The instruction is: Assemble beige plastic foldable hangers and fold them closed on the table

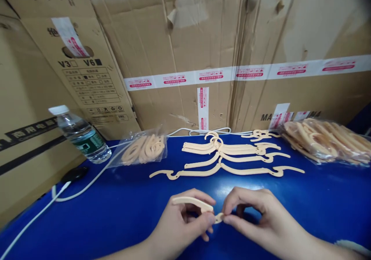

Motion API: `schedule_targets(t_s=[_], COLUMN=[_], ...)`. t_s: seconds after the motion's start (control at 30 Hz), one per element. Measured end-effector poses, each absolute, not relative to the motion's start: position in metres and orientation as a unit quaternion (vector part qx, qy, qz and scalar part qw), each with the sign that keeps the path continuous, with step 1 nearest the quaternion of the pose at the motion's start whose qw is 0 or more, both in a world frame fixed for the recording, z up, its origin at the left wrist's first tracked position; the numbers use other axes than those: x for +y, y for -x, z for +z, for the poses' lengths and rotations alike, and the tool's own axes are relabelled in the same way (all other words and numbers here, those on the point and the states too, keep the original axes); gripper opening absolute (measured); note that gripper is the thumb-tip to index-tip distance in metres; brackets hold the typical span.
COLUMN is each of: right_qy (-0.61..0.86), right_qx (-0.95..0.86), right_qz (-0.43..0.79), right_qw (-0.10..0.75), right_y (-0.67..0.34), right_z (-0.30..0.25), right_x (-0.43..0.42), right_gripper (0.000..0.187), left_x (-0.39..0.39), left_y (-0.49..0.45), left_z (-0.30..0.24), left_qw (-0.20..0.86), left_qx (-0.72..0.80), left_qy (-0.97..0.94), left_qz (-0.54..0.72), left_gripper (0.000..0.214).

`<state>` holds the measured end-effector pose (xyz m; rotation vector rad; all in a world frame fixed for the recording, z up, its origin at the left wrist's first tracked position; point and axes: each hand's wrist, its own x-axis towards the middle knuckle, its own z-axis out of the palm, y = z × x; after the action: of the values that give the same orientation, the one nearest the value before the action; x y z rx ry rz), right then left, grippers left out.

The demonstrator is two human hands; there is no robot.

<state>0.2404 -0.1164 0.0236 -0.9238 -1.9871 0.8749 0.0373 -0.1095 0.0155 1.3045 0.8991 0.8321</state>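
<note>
My left hand (185,223) is closed around a curved beige plastic hanger piece (193,203), whose arm rises over the fingers. Between my two hands shows a small beige end with a hole (218,218); whether it belongs to the same piece I cannot tell. The thumb and index finger of my right hand (257,211) pinch this end. Beyond both hands, beige folding hangers (203,172) lie on the blue table (116,213), arms spread sideways and hooks bunched in the middle.
A clear bag of beige pieces (145,150) lies at the back left, beside a water bottle (84,138). Larger bagged pieces (324,142) lie at the back right. A white cable (95,180) runs along the left near a black object (74,174). Cardboard boxes (174,109) wall the back.
</note>
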Motion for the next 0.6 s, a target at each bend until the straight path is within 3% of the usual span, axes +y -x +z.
schedule_targets(t_s=[0.17,0.33,0.4,0.6], right_qy=[0.394,0.403,0.413,0.398], right_qx=[-0.795,-0.855,-0.860,-0.872], right_qz=[0.295,0.021,-0.048,-0.071], right_qw=[0.354,0.326,0.297,0.277], right_y=[-0.253,-0.306,-0.327,-0.345], right_z=[0.032,0.030,0.023,0.000], right_x=[-0.103,-0.062,-0.044,-0.016], right_gripper=[0.011,0.026,0.024,0.025], left_x=[-0.105,-0.086,-0.079,-0.066], left_y=[-0.033,-0.017,-0.011,-0.004], left_z=[0.016,0.022,0.026,0.030], left_qw=[0.651,0.627,0.607,0.585], left_qx=[0.391,0.396,0.402,0.441], left_qy=[-0.519,-0.467,-0.461,-0.411], left_qz=[0.392,0.483,0.508,0.542], left_gripper=[0.044,0.041,0.043,0.050])
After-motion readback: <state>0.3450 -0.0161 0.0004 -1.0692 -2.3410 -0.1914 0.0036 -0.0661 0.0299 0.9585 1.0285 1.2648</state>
